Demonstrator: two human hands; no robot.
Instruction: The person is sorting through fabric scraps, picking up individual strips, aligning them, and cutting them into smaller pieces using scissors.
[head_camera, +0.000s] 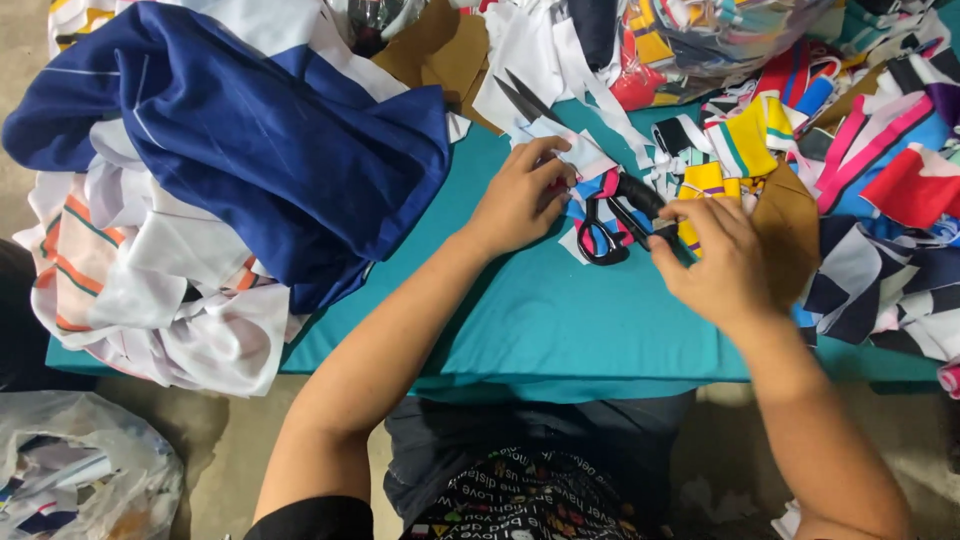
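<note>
Two hands work on the teal table (560, 330). The left hand (520, 195) is curled, pinching a white cloth strip (580, 155). The right hand (725, 260) grips a small black thing (663, 228), too hidden to name. Black scissors (600, 235) lie between them; their sharp blades could nick a finger.

Light: bright, even, from overhead | Shadows: soft, short, beneath the arms on the teal table cover (560, 330) | Glare: none | Focus: centre sharp, hands slightly blurred | Edges: mild wide-angle bending, dimmer floor
</note>
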